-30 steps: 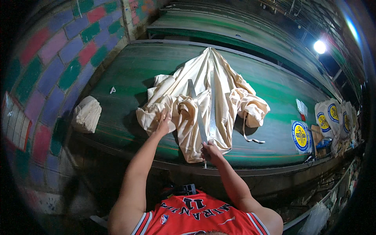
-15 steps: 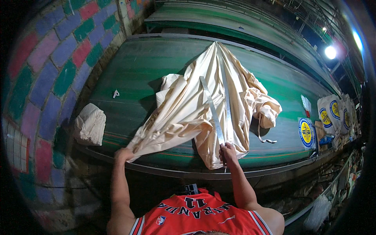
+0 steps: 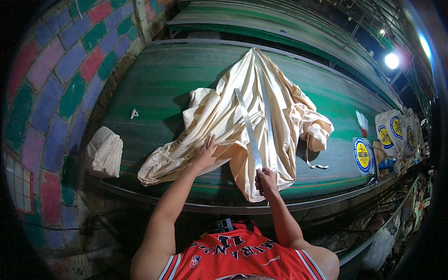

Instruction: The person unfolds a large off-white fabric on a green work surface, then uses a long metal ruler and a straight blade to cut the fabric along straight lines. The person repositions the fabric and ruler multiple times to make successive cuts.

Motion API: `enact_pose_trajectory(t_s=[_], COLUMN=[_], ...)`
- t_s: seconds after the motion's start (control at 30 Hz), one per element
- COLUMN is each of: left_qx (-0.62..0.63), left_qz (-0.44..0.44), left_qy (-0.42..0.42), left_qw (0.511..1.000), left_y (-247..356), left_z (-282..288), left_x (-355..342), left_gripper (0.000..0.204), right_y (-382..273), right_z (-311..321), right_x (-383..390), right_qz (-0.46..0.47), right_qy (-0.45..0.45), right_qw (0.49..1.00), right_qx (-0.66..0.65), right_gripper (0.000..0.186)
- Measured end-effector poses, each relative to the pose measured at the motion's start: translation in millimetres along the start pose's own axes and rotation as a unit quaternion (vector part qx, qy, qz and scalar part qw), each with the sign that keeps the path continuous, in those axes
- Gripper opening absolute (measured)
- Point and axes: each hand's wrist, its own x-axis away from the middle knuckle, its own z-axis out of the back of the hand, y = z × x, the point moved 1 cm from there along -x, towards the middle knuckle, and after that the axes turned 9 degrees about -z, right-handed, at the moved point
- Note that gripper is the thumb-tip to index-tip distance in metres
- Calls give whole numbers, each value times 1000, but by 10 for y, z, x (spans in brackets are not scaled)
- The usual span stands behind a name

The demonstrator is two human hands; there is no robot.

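Observation:
A large heap of cream cloth (image 3: 219, 112) lies rumpled on the long green table, peaked at its far end and spread out at the near left. My left hand (image 3: 204, 155) is over the cloth's near left part, fingers stretched out, holding nothing; whether it touches the folds is hard to tell. My right hand (image 3: 267, 181) is closed round the near end of a long flat metal strip (image 3: 248, 128), which slants away across the cloth. A second metal strip (image 3: 268, 109) lies on the cloth just to its right and runs toward the peak.
A folded cream bundle (image 3: 105, 151) sits at the table's (image 3: 149, 88) left end, near a small white object (image 3: 134, 113). On the right are a round blue and yellow emblem sheet (image 3: 363, 156) and printed white bags (image 3: 394, 133). A painted block wall (image 3: 60, 93) borders the left.
My left hand has let go of the cloth's near left corner and moved right and farther away over the cloth. That corner now lies on the table. My right hand keeps its grip.

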Motion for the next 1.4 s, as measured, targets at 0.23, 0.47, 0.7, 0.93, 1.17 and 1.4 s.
enact_pose_trajectory(t_s=[0.23, 0.47, 0.7, 0.93, 1.17, 1.4], left_qx=[42, 100, 131, -12, 445, 168], left_qz=[18, 87, 145, 231, 242, 99], left_qy=[-354, -495, -70, 226, 149, 609], left_qw=[934, 859, 978, 946, 849, 769], left_y=[170, 121, -525, -1680, -1935, -2959], left_z=[-107, 473, 582, 6, -174, 1981], left_x=[507, 1388, 446, -1177, -1972, -1914], left_gripper=[31, 36, 30, 51, 61, 17], right_y=[-197, -182, -170, 28, 263, 182], right_z=[233, 435, 285, 116, -316, -703], right_x=[-85, -235, -217, -69, 65, 91], right_qz=[1, 10, 17, -4, -43, -16], right_qy=[-11, -28, -52, -37, 33, 46], right_qw=[1000, 998, 998, 998, 998, 999], right_qx=[0, 53, 42, 54, 35, 11], right_gripper=[20, 22, 23, 24, 22, 21])
